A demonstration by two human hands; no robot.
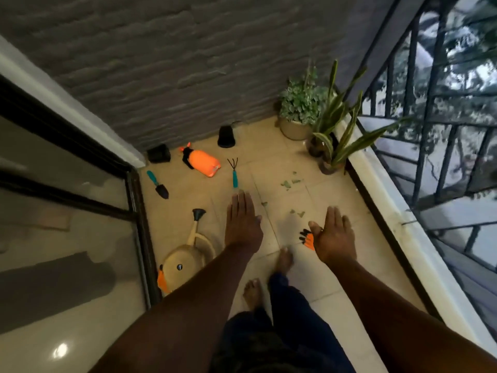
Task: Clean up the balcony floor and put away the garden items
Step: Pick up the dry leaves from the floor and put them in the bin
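The person stands barefoot on the balcony floor [317, 267] with both arms stretched forward and both hands empty: the left hand [242, 219] is flat, palm down, fingers straight and together, and the right hand [333, 235] is flat too, turned palm up with fingers relaxed. Nothing has been picked up yet, so the tidying looks to be at its start. The garden items lie scattered ahead. A hand rake [233, 173] with a teal handle lies just beyond the left fingertips, its long axis running near to far with the prongs at the far end and the handle end toward the person; the left hand is plainly the nearer one for it. To the left of that, a trowel [158, 185] lies on a slant beside the sliding door frame [139, 224]. Farther off, an orange sprayer [201, 161] lies on its side, with two black pots [226, 136] near the stone wall [188, 63]. A tan watering can [188, 254] sits near, left of the left forearm, spout pointing far. An orange and black glove [306, 239] lies on the floor partly hidden behind the right hand, so that hand is nearest to it. Torn green leaf scraps [289, 183] are strewn across the tiles between the hands and the potted plants [304, 109] in the far right corner by the railing [430, 109].
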